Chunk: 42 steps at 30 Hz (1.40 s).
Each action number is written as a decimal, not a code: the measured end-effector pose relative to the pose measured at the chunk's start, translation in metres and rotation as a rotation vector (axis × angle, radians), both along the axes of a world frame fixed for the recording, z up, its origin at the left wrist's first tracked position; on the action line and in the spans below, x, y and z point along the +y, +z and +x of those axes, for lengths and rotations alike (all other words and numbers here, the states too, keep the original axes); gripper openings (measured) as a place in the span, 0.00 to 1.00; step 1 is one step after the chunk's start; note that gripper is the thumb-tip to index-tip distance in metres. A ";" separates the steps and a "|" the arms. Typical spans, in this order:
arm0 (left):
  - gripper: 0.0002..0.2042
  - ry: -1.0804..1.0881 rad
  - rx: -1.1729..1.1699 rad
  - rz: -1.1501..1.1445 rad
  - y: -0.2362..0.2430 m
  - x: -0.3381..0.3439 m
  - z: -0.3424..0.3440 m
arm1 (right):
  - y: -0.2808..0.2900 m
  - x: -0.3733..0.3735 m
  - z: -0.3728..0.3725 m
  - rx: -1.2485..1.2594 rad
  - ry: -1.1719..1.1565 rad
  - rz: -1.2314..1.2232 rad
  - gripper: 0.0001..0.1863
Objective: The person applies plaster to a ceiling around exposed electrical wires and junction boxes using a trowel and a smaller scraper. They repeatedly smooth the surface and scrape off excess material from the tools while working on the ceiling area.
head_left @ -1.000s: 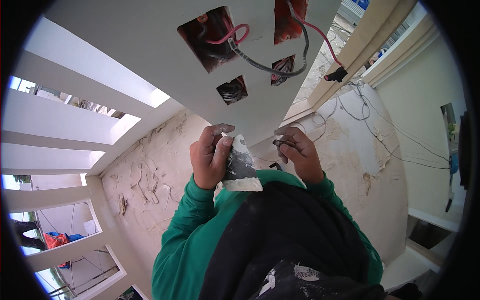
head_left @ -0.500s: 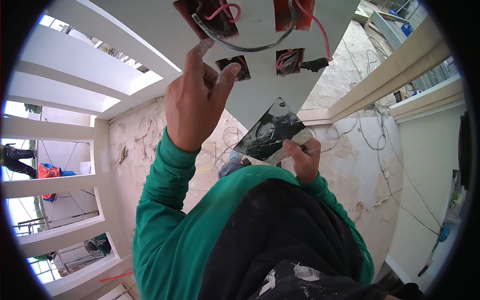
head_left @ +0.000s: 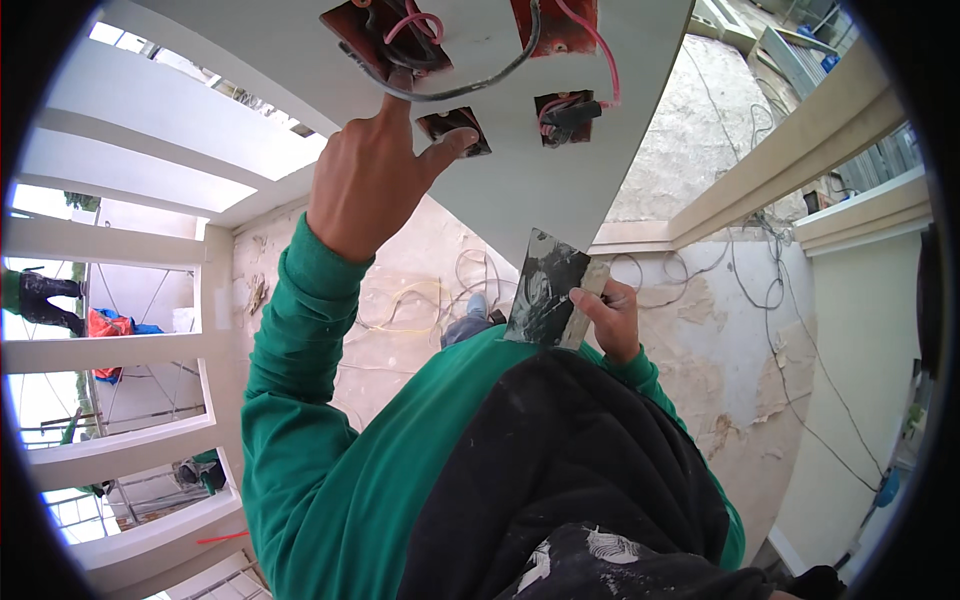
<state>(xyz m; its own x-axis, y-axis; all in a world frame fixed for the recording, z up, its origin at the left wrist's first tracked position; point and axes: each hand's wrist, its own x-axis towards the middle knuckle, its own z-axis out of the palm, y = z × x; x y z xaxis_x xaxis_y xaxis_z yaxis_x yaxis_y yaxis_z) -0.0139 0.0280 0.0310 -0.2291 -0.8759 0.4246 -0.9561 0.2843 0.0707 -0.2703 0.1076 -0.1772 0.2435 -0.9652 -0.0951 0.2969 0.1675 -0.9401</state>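
My left hand [head_left: 366,184] reaches up to a grey-white wall [head_left: 640,70], its index finger at the lower edge of the upper-left cut-out [head_left: 348,28] with pink and grey wires, its thumb apart by a smaller cut-out [head_left: 448,128]. More cut-outs hold wires: a red-lined one [head_left: 568,30] above and one [head_left: 552,110] with a black taped wire end. A long grey cable [head_left: 470,85] loops across. My right hand [head_left: 612,312] grips a square metal scraper [head_left: 542,285] smeared with white plaster, held low before my green and black top.
Cables [head_left: 765,290] lie on the dusty, stained floor [head_left: 720,420] below. A beige frame [head_left: 780,150] runs at right, beside a pale wall. At left, white beams [head_left: 110,345] frame openings with scaffolding, red and blue material [head_left: 110,330] and another person's dark-trousered legs [head_left: 50,300].
My left hand has left the scraper and risen to the upper-left cut-out. The scraper passed to my right hand and has since shifted slightly right and down.
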 end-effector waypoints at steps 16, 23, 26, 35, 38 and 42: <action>0.34 0.134 -0.117 0.054 0.008 0.027 0.001 | -0.043 -0.003 -0.006 -0.023 0.021 0.063 0.10; 0.34 0.029 -0.292 0.044 0.020 0.027 -0.004 | -0.041 -0.001 -0.011 0.046 -0.049 0.028 0.09; 0.29 -0.003 -0.296 0.013 0.023 0.016 0.009 | -0.042 0.004 -0.008 0.039 -0.102 0.053 0.09; 0.25 0.049 -0.211 0.138 0.024 0.021 0.010 | -0.054 0.006 -0.013 0.088 -0.104 0.105 0.07; 0.26 0.049 -0.112 0.120 0.028 0.035 0.018 | -0.040 0.012 -0.004 0.029 -0.179 0.148 0.07; 0.27 0.087 -0.084 0.037 0.018 0.020 0.028 | -0.041 0.014 -0.008 0.065 -0.180 0.137 0.07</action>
<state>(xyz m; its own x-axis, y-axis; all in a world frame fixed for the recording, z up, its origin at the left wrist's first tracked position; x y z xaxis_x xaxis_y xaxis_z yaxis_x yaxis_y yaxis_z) 0.0143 0.0481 0.0486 -0.1851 -0.9086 0.3743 -0.9800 0.1990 -0.0016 -0.2783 0.1211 -0.2182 0.0579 -0.9696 -0.2378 0.2730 0.2445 -0.9304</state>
